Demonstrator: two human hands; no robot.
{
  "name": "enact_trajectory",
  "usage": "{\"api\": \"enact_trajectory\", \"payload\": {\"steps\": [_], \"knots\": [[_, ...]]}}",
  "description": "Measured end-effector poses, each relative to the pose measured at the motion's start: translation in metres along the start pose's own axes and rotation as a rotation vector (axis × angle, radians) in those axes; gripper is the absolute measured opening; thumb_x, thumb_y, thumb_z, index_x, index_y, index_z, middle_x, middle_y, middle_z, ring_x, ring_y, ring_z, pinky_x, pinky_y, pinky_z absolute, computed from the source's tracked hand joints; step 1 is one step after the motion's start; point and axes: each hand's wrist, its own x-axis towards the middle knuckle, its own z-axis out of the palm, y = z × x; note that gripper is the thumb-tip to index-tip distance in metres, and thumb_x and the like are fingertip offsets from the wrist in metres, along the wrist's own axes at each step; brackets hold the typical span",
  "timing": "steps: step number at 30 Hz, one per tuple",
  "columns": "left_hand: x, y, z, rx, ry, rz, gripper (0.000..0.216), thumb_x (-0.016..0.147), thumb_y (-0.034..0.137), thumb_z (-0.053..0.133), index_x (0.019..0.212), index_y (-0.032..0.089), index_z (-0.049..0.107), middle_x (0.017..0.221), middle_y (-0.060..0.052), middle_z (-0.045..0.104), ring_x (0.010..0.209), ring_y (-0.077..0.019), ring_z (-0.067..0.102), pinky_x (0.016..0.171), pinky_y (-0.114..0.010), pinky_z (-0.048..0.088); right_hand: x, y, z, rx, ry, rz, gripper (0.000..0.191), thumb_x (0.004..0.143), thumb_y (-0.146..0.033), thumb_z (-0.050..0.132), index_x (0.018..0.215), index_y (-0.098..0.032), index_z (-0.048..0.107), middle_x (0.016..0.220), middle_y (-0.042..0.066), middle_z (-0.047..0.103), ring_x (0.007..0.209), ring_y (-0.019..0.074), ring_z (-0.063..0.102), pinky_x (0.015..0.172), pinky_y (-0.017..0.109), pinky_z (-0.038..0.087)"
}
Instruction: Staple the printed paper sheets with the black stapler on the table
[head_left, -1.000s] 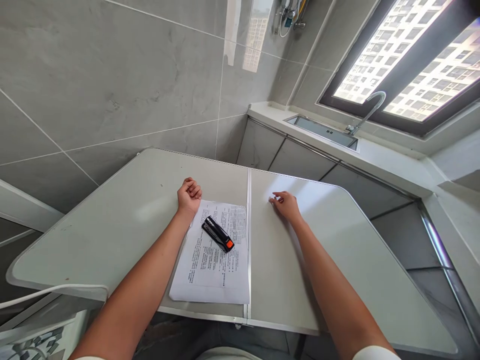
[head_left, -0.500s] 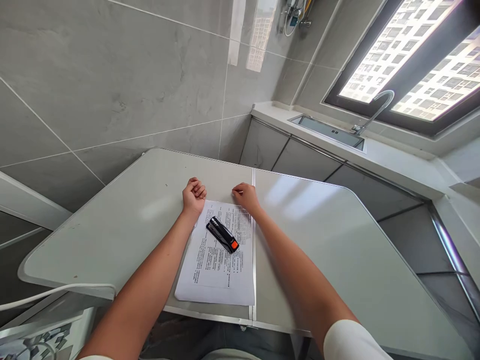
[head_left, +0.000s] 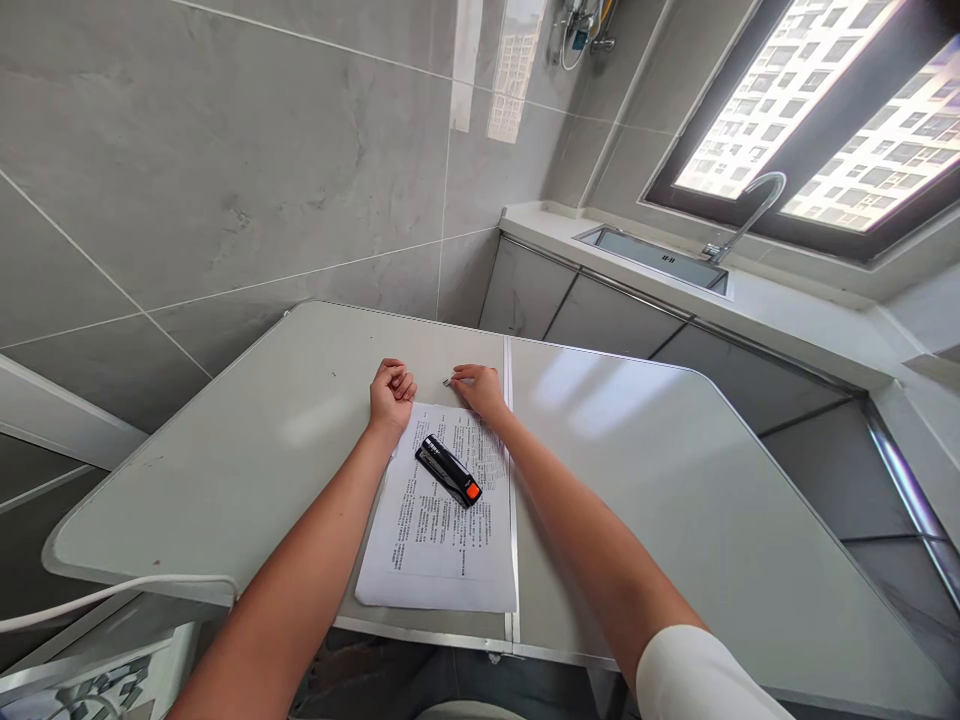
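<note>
On the table lies a stack of white printed sheets [head_left: 439, 585], with a black stapler [head_left: 450, 472] with an orange end resting slantwise on top. My right hand [head_left: 481, 392] is just beyond the sheets' far right corner, thumb and fingers pinching a small metallic piece [head_left: 447, 382] that looks like a strip of staples. By the far left corner, my left hand [head_left: 391, 394] rests with its fingers curled into a loose fist; whatever it may hold is hidden.
The pale table [head_left: 637, 490] has a metal seam [head_left: 512, 560] beside the sheets. A white cable [head_left: 120, 590] runs along its left front edge. Behind stand a tiled wall [head_left: 300, 150] and a counter with a sink [head_left: 652, 260] and tap [head_left: 750, 215].
My right hand has moved slightly left, toward my left hand, and the small metallic piece now shows at its fingertips. The left hand stays curled. The stapler rests as before on the sheets.
</note>
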Motion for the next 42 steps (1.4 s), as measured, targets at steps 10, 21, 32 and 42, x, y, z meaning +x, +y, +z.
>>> {"api": "enact_trajectory", "payload": {"steps": [10, 21, 32, 42], "knots": [[-0.005, 0.001, 0.005, 0.048, -0.045, -0.011, 0.022, 0.069, 0.008, 0.07, 0.076, 0.019, 0.052, 0.059, 0.009, 0.031, 0.041, -0.0035, 0.028, 0.041, -0.021, 0.023, -0.076, 0.094, -0.126, -0.384, 0.122, 0.195, 0.011, 0.081, -0.023, 0.054, 0.076, -0.02, 0.062, 0.085, 0.006, 0.064, 0.076, 0.0195, 0.054, 0.073, 0.03, 0.04], [-0.011, 0.0, 0.013, 0.165, -0.124, -0.044, 0.028, 0.069, 0.01, 0.073, 0.07, 0.019, 0.046, 0.06, 0.008, 0.033, 0.043, -0.0038, 0.029, 0.042, -0.019, 0.023, -0.141, 0.125, -0.154, -0.626, 0.202, 0.22, 0.016, 0.091, -0.025, 0.045, 0.076, -0.022, 0.051, 0.078, 0.004, 0.052, 0.074, 0.0199, 0.045, 0.066, 0.03, 0.032], [-0.022, -0.008, 0.014, 1.033, -0.465, 0.111, 0.008, 0.079, 0.019, 0.074, 0.076, 0.021, 0.066, 0.065, 0.001, 0.051, 0.06, -0.0138, 0.044, 0.057, -0.024, 0.035, -0.14, 0.122, -0.157, -0.557, 0.199, 0.224, 0.017, 0.092, -0.025, 0.046, 0.077, -0.022, 0.052, 0.079, 0.004, 0.054, 0.076, 0.0202, 0.048, 0.067, 0.031, 0.033], [-0.017, -0.029, 0.008, 1.831, -0.875, 0.364, 0.007, 0.096, 0.024, 0.059, 0.098, 0.023, 0.066, 0.106, -0.009, 0.067, 0.102, -0.0286, 0.057, 0.089, -0.043, 0.04, -0.145, 0.074, -0.122, -0.283, 0.175, 0.052, 0.029, 0.102, -0.04, 0.047, 0.096, -0.023, 0.07, 0.101, 0.01, 0.063, 0.102, 0.0278, 0.053, 0.091, 0.042, 0.047]]}}
